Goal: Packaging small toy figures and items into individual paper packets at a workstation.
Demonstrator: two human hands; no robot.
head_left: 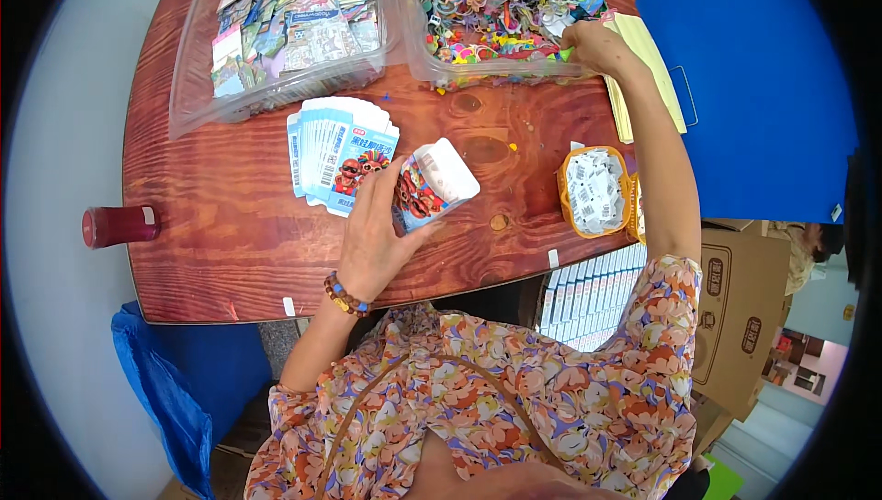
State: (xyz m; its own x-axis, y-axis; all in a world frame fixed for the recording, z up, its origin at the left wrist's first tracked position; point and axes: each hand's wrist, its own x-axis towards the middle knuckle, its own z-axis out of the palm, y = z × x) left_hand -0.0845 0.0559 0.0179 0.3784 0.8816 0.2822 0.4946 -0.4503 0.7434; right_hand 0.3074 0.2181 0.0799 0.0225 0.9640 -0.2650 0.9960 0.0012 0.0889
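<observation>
A small blue-and-red printed carton (424, 190) with its white top flap up is held in my left hand (372, 215), thumb on the near side and fingers over the far left side. Just left of it lies a fanned stack of flat light-blue cartons (323, 156). My right hand (602, 48) reaches over the right rim of a clear plastic tub (514, 70) full of small colourful plastic toys (501, 4). Its fingers are bent together at the toys; what they pinch, if anything, is too small to make out.
Another clear tub (184, 105) holds many small flat packets (312, 27). Small white packets fill a yellow basket (564, 211) at the right table edge. Nearby are yellow paper sheets (643, 64), a blue panel (763, 87), packed cartons (588, 303), a cardboard box (740, 316) and a red jar (121, 226).
</observation>
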